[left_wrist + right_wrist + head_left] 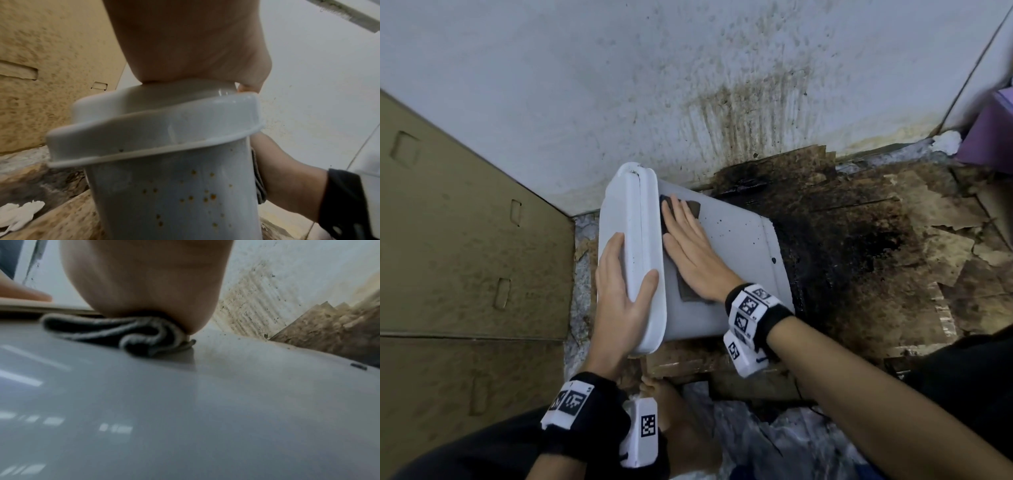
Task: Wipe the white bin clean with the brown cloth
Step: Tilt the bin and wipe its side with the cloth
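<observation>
The white bin (736, 246) lies on its side, its lid (630, 222) facing left. My left hand (635, 260) grips the lid's near end, fingers across its top and thumb on its rim. My right hand (685, 240) lies flat, pressing the folded brown cloth (692, 208) against the bin's upturned side just beside the lid. Dark specks dot the bin's wall to the right of the cloth. In the left wrist view, orange spots speckle the bin (174, 194) below the lid (154, 129). In the right wrist view, my palm (144, 280) sits on the bunched cloth (115, 331).
A tall cardboard sheet (465, 222) stands at the left. The white wall (688, 85) behind is streaked with brown stains. Torn, blackened cardboard (859, 233) covers the floor under and right of the bin. A purple object (989, 130) sits far right. My foot (674, 411) is below the bin.
</observation>
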A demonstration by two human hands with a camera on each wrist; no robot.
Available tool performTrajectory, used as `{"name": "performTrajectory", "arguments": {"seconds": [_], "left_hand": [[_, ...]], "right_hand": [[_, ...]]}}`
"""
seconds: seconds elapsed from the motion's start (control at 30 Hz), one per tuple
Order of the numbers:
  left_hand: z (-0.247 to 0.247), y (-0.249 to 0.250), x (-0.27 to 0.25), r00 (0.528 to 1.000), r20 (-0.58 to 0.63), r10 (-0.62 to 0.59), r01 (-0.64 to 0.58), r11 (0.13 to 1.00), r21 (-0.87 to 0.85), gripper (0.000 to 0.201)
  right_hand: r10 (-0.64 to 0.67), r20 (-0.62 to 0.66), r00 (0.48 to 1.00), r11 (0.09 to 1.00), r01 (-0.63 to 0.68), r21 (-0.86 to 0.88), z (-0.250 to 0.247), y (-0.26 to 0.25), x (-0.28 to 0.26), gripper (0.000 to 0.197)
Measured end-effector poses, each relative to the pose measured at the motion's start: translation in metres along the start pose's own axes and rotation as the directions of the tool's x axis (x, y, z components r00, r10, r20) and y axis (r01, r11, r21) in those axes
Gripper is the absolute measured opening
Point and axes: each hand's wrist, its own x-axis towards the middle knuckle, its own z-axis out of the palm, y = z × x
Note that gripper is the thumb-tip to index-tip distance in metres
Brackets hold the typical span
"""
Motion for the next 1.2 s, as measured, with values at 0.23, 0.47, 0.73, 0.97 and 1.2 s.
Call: {"name": "performTrajectory", "arguments": {"seconds": [0.23,0.47,0.73,0.97,1.2], "left_hand": [[-0.005,-0.01,-0.004,0.999,0.002,-0.054,0.054,0.996,-0.072,0.082],[-0.008,-0.014,-0.002,0.997,0.019,-0.079,0.081,0.986,-0.148,0.078],[-0.006,-0.009,0.001,0.998,0.04,-0.049,0.054,0.988,-0.145,0.079],[-0.007,-0.005,0.006,0.999,0.042,-0.028,0.033,0.991,-0.126,0.079],[-0.008,-0.006,0.006,0.999,0.034,-0.007,0.01,0.996,-0.085,0.08]], "right_hand": [[0.04,-0.022,0.999,0.994,-0.042,-0.099,-0.012,0.049,0.0,0.057],[0.331,-0.15,0.932,0.926,-0.351,-0.137,-0.051,0.129,-0.023,0.057],[0.533,-0.103,0.84,0.843,-0.538,-0.015,-0.059,0.137,-0.018,0.054],[0.281,-0.069,0.957,0.958,-0.277,0.071,-0.028,0.06,0.005,0.058],[0.013,-0.052,0.999,0.999,-0.015,-0.042,-0.01,0.032,-0.001,0.058]]}}
